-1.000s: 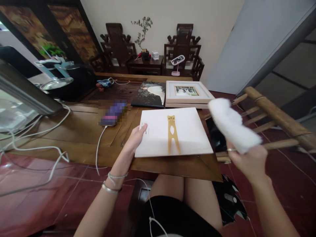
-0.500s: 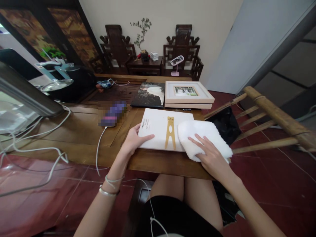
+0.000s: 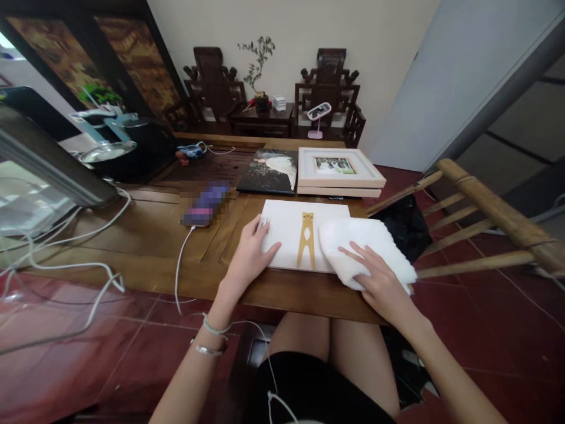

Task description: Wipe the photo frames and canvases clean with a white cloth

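A flat white box point(image 3: 286, 238) lies near the table's front edge. On top of it is a gold, cat-headed piece with two long legs point(image 3: 306, 241); whether it is loose or printed I cannot tell. My left hand point(image 3: 251, 253) rests at the box's left edge, thumb apart, its fingertips covering part of the barcode label. A folded, fluffy white cloth point(image 3: 371, 235) covers the box's right end and hangs toward the table corner. My right hand point(image 3: 375, 274) holds this cloth, two fingers stretched over it and its thumb partly hidden by the near fold.
Behind the box lie a dark photo panel point(image 3: 269, 171) and stacked light wooden frames point(image 3: 339, 168). A phone point(image 3: 205, 203) with a white cable is at left, near a metal pot point(image 3: 108, 153). A bamboo chair point(image 3: 485, 218) stands at right.
My left hand has shifted from gripping the box's left side to lying over its top left edge. My right hand and the cloth have barely moved. The view has shifted slightly.
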A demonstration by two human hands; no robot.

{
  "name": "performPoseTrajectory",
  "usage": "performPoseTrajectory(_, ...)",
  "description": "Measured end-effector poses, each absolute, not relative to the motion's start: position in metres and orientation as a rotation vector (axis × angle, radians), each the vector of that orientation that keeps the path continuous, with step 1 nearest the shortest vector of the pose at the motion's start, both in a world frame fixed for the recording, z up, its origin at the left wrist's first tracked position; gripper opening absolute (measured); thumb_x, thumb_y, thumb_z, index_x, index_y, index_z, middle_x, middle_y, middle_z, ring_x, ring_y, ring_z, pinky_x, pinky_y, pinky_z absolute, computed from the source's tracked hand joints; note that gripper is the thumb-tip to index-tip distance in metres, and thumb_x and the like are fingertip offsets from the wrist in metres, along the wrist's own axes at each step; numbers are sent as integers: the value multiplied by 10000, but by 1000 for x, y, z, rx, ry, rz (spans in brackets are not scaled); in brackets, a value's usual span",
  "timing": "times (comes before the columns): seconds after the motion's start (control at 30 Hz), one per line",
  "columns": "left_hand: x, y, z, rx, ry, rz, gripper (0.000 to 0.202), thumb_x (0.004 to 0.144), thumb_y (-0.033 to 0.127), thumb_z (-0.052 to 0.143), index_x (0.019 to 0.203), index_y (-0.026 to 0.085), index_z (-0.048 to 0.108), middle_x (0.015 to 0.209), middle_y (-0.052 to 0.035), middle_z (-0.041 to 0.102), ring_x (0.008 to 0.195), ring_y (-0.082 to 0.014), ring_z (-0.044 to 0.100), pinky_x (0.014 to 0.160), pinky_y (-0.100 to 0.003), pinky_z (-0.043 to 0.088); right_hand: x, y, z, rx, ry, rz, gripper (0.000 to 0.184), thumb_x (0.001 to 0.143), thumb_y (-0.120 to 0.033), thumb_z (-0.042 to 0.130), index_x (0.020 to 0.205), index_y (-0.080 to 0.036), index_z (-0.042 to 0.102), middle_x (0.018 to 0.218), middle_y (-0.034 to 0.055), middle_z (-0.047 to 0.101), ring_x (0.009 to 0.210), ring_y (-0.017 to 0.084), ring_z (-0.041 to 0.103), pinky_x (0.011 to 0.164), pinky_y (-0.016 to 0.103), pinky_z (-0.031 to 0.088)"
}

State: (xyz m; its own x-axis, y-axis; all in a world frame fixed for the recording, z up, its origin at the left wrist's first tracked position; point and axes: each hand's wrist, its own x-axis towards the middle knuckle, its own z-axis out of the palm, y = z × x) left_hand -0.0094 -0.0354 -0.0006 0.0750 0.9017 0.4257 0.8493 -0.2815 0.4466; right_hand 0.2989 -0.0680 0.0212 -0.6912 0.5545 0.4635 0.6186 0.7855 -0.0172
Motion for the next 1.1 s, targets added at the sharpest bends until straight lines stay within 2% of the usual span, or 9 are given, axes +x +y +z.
performPoseTrajectory(0.07,-6,-34,-3,2350,1710,918,430,905,332,514,1283,127,523,1426,-162,457,1365,-293,363,1097,-468,351,300,-74,28,-866,-2578,-188,335,729,103,398,684,-138,627,1353,154,539,1336,338,376,1013,604,415)
performPoseTrajectory(0.23,-2,-33,-4,2421,1691,771,458,947,319,423,1354,112,459,1461,-160,419,1394,-286,318,1108,-477,333,294,-95,41,-865,-2665,-133,347,714,99,395,717,-144,642,1361,128,539,1320,346,399,1002,599,428)
performPoseTrajectory(0.37,-4,-33,-1,2391,1713,757,465,933,332,450,1349,127,472,1467,-147,415,1391,-285,325,1100,-462,345,292,-80,39,-928,-2662,-93,401,637,99,383,775,-153,663,1337,124,562,1304,324,429,1023,569,417)
performPoseTrajectory(0.47,-7,-32,0,2361,1712,741,467,930,335,456,1356,142,466,1469,-137,415,1383,-281,339,1091,-467,348,293,-42,39,-1012,-2651,-44,424,599,66,408,849,-149,675,1304,157,580,1279,311,465,1044,528,401)
performPoseTrajectory(0.6,-13,-29,-2,2321,1672,729,440,954,287,385,1369,153,444,1474,-126,406,1368,-267,352,1084,-483,333,287,13,45,-1180,-2683,-59,443,637,29,431,979,-123,669,1286,210,575,1220,306,521,987,463,444)
performPoseTrajectory(0.73,-17,-27,-2,2324,1624,769,422,933,256,413,1337,145,462,1427,-145,443,1332,-271,373,1061,-486,342,278,37,49,-1259,-2691,-88,469,669,23,433,1050,-139,655,1225,176,618,1144,292,573,929,414,471)
performPoseTrajectory(0.9,-10,-28,1,2321,1708,723,376,898,293,473,1240,145,526,1268,-148,536,1182,-307,453,963,-523,401,279,15,42,-1158,-2717,-143,470,651,63,427,1008,-115,675,1221,193,620,1238,327,503,1016,490,413)
performPoseTrajectory(0.97,-7,-27,1,2338,1735,708,382,913,281,442,1262,142,513,1295,-157,521,1208,-315,440,956,-529,398,283,-5,40,-1084,-2721,-146,453,641,77,422,953,-121,685,1260,184,601,1253,337,487,1025,516,406)
performPoseTrajectory(1.1,-5,-22,-3,2314,1695,718,396,948,234,362,1318,155,476,1434,-143,441,1350,-268,365,1049,-499,332,289,-53,40,-964,-2723,-127,432,636,97,401,866,-138,681,1332,148,560,1291,341,441,1030,567,397)
